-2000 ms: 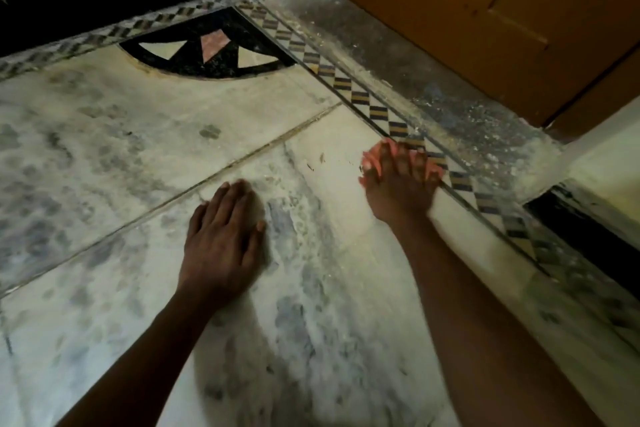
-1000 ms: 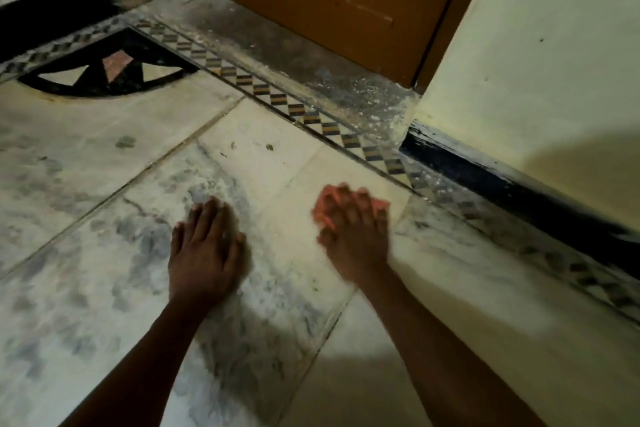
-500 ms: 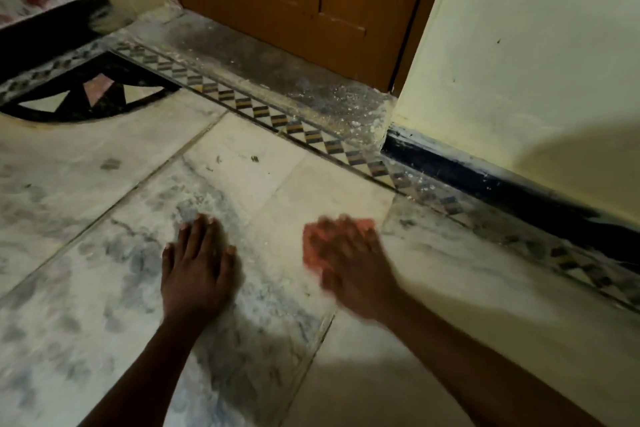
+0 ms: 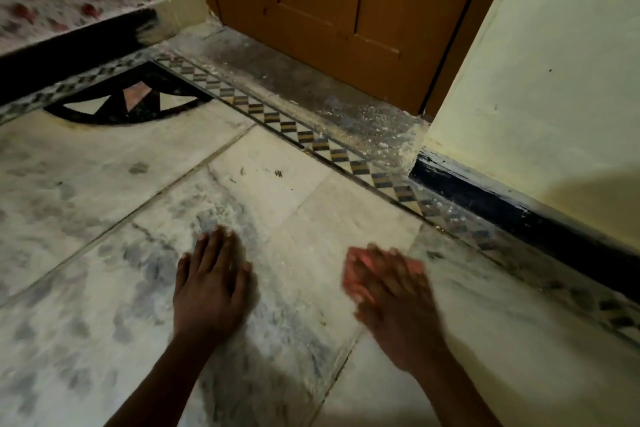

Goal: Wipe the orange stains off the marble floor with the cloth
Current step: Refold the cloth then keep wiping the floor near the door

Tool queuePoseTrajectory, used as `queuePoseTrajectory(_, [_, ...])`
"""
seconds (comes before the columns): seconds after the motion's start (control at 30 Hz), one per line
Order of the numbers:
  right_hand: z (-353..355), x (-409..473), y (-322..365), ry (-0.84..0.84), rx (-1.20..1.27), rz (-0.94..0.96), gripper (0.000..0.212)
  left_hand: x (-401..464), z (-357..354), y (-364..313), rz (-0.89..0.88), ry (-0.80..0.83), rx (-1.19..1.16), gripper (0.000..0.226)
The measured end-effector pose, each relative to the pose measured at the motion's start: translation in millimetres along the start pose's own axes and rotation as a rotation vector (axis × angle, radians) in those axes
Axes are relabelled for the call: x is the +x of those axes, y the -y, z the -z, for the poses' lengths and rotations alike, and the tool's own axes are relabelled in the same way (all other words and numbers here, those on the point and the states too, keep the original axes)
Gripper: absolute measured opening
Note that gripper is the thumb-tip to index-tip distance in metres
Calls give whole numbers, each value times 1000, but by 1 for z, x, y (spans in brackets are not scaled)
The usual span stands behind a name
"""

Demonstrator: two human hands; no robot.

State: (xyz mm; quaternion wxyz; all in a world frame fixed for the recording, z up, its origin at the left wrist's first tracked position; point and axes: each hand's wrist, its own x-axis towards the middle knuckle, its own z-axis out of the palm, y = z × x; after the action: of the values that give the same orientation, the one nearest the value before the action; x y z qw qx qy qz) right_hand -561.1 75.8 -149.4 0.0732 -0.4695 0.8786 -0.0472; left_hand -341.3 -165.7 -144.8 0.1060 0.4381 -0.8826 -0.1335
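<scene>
My right hand (image 4: 394, 305) lies flat on a pink-orange cloth (image 4: 353, 270) and presses it against the pale marble floor (image 4: 298, 204); the hand is motion-blurred and covers most of the cloth. Only the cloth's left and far edges show past my fingers. My left hand (image 4: 211, 284) rests palm-down, fingers together, on a grey-veined slab to the left, holding nothing. No distinct orange stain shows on the marble near the cloth. A few small dark specks (image 4: 277, 173) lie further ahead.
A patterned black-and-yellow border strip (image 4: 311, 139) runs diagonally ahead of my hands. Beyond it are a dusty threshold (image 4: 311, 94) and a brown wooden door (image 4: 329, 10). A cream wall with a dark skirting (image 4: 519, 208) stands on the right. A black fan-shaped inlay (image 4: 131, 104) sits far left.
My right hand has slid the cloth back from the border strip and is now rubbing it on the slab nearer me. My left hand stays planted. The camera has swung towards the wall on the right.
</scene>
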Motion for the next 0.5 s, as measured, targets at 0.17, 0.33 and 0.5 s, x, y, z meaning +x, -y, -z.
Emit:
queuePoseTrajectory(0.17, [13, 30, -25, -94, 151, -662, 66, 1, -2, 2, -4, 3, 8, 74])
queuePoseTrajectory(0.33, [11, 51, 30, -65, 131, -336, 72, 1, -1, 4, -5, 6, -2, 74])
queuePoseTrajectory(0.5, [3, -15, -8, -41, -6, -238, 63, -2, 3, 3, -2, 21, -2, 75])
